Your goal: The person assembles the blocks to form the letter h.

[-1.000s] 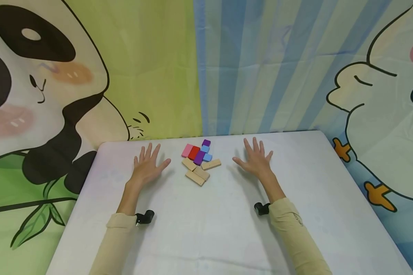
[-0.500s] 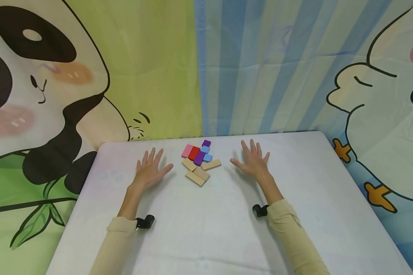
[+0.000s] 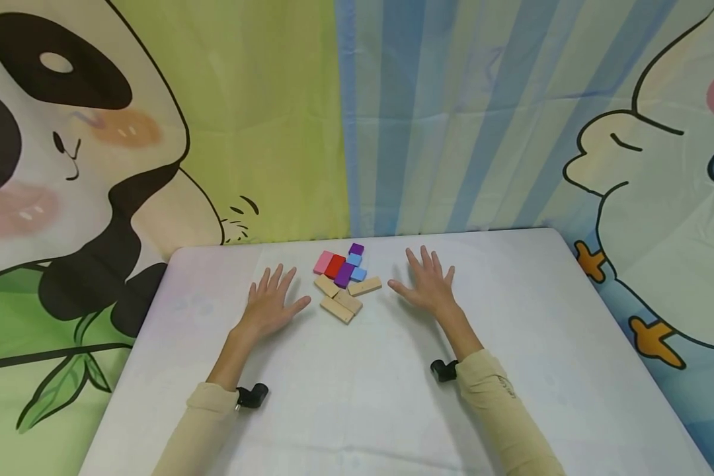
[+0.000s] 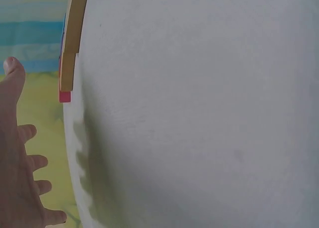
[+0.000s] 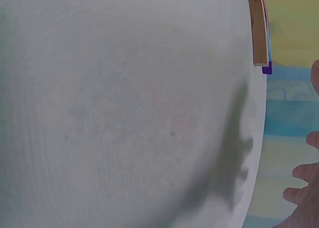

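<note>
A cluster of small blocks lies flat near the middle of the table's far half. It has a pink block (image 3: 324, 262), a red block (image 3: 335, 266), a larger purple block (image 3: 344, 275), a small purple block (image 3: 356, 249), two blue blocks (image 3: 359, 274) and several plain wooden blocks (image 3: 365, 286). Left of the cluster, my left hand (image 3: 270, 309) hovers with fingers spread and holds nothing. On the other side my right hand (image 3: 428, 287) hovers likewise, fingers apart. Both wrist views show the hands' shadows on the cloth, with wooden blocks (image 4: 75, 29) seen edge-on.
A white cloth covers the table (image 3: 357, 410). Printed curtains (image 3: 452, 119) with a panda and a white cartoon animal stand behind and at both sides. A small black camera (image 3: 252, 396) sits at the left wrist, another black camera (image 3: 443, 370) at the right.
Both hands have moved inward and slightly back toward the body, closer to the blocks' sides. Their fingers stay spread. The blocks have not moved.
</note>
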`<state>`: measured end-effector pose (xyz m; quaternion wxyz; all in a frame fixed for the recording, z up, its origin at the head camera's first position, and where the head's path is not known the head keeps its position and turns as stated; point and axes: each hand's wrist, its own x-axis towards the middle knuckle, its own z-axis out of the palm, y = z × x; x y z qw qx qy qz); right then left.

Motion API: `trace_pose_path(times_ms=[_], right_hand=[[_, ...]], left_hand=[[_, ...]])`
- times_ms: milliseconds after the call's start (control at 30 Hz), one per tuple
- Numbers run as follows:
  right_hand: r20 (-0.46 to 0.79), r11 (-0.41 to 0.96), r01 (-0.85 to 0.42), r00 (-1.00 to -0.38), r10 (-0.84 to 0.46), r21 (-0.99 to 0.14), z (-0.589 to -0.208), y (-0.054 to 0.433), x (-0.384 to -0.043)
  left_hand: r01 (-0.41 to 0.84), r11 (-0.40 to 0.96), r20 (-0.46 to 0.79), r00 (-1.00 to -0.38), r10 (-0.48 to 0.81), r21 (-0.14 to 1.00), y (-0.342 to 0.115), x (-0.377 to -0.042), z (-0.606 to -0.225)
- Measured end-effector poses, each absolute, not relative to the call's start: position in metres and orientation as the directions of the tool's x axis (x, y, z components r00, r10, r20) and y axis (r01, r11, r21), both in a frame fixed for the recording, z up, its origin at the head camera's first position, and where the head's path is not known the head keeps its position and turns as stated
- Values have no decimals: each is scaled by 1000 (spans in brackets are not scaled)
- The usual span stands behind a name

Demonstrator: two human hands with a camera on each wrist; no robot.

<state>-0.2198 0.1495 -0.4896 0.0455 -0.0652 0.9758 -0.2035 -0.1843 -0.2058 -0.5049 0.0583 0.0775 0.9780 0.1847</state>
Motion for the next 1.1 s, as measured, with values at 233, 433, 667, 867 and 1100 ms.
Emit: trace_pose_path(times_ms=[233, 433, 667, 867, 1100], right_hand=[[-53, 903, -139, -983, -175, -407, -491, 144, -218], [-25, 891, -176, -978, -206, -418, -495, 140, -218], [-33, 883, -208, -969, -244, -421, -499, 131, -214], [-29, 875, -249, -958, -286, -416, -499, 125, -213], [-12, 859, -296, -944, -330, -417, -503, 118, -208]], left_hand=[[140, 924, -95, -978, 185, 356, -204, -183, -507], [150, 925, -89, -977, 192, 349, -202, -183, -507], [175, 923, -70, -975, 211, 344, -200, -181, -511], [189, 919, -55, -974, 221, 345, -197, -177, -511], [211, 911, -32, -971, 237, 354, -194, -169, -512]])
